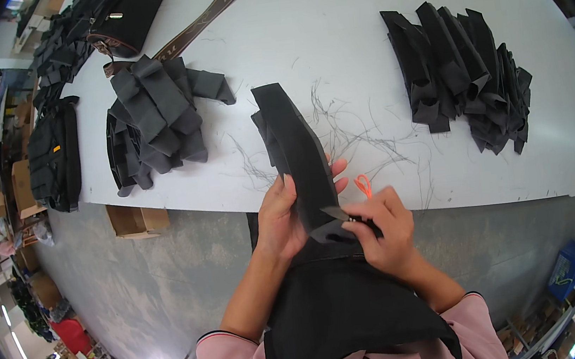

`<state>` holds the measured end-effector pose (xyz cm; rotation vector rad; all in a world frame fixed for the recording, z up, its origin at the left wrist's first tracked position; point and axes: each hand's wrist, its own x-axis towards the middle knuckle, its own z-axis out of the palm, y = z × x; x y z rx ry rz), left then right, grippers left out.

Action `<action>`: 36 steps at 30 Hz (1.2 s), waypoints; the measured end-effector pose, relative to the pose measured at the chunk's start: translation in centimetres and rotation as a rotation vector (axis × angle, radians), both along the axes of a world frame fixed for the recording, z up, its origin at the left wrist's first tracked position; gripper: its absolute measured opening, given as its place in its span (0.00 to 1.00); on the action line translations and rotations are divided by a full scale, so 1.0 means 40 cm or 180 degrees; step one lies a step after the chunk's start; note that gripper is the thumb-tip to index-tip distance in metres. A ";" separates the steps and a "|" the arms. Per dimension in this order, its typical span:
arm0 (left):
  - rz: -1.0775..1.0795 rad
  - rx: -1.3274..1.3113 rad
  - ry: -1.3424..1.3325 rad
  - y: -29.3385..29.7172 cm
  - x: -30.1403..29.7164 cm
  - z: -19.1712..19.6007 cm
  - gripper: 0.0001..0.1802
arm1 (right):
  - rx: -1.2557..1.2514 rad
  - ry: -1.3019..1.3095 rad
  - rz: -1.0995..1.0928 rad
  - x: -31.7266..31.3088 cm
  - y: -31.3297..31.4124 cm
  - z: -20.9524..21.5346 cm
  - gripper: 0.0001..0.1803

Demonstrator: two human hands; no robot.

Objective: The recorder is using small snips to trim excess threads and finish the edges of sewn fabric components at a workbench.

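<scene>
Over the worktop's near edge, the left hand clamps a black fabric strip; the right hand grips small snips at its lower end. A slip could nick fabric or thumb.

The white table serves as the landmark. On it, toward its left part, lies a heap of folded fabric pieces; toward its right part lies a second heap of folded pieces. Between the two heaps, loose threads lie on the table near its front edge. At the table's far left corner rests a bag, with a strap just right of it. Under the table's front left edge sits a cardboard box on the floor
</scene>
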<state>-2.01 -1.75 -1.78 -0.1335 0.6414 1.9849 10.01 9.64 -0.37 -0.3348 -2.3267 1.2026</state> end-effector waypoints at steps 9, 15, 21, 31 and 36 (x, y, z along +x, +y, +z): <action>-0.0121 0.0226 -0.0008 -0.010 0.003 -0.011 0.29 | -0.0372 -0.0109 0.0107 -0.051 0.019 -0.008 0.15; -0.0139 0.0184 -0.0098 -0.015 0.007 -0.015 0.29 | -0.0024 0.0080 0.0102 -0.058 0.009 -0.019 0.16; -0.0199 0.0147 0.0167 -0.031 0.012 -0.033 0.29 | 0.0324 0.0271 -0.0088 -0.041 0.003 -0.017 0.14; -0.0021 -0.0450 0.0368 -0.030 -0.002 -0.003 0.25 | -0.1055 -0.0304 -0.0409 0.020 0.041 -0.025 0.13; 0.0013 -0.0459 0.0255 -0.022 0.006 0.001 0.24 | -0.1756 -0.0351 -0.0072 0.006 0.048 -0.037 0.12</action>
